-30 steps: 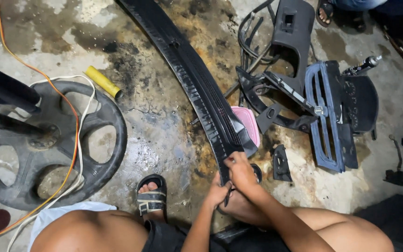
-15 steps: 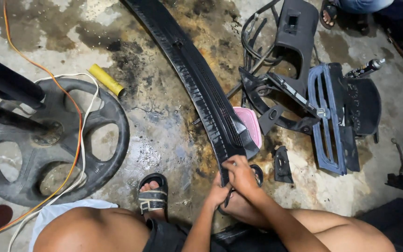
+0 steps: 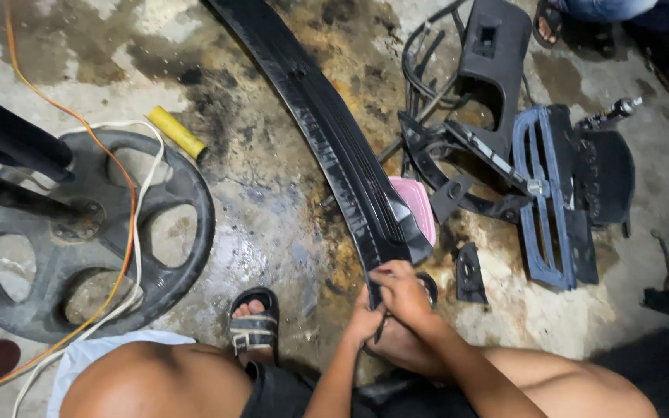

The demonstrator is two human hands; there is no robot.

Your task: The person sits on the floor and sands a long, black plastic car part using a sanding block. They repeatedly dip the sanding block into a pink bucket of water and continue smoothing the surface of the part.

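Pinching near end of long black trim strip [image 3: 334, 147]: right hand [image 3: 400, 290] fingers clamped on edge, left hand [image 3: 365, 321] fingers closed beneath.

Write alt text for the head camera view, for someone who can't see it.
Both hands, left hand and right hand, grip the near end of a long black trim strip lying across a stained concrete floor. Black plastic parts lie right, a round wheel-shaped base left.

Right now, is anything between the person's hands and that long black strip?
Nothing visible is. Both the left hand and the right hand already touch the near end of the long black strip, fingers pinching it. The pink box sits beside the strip, clear of the hands.
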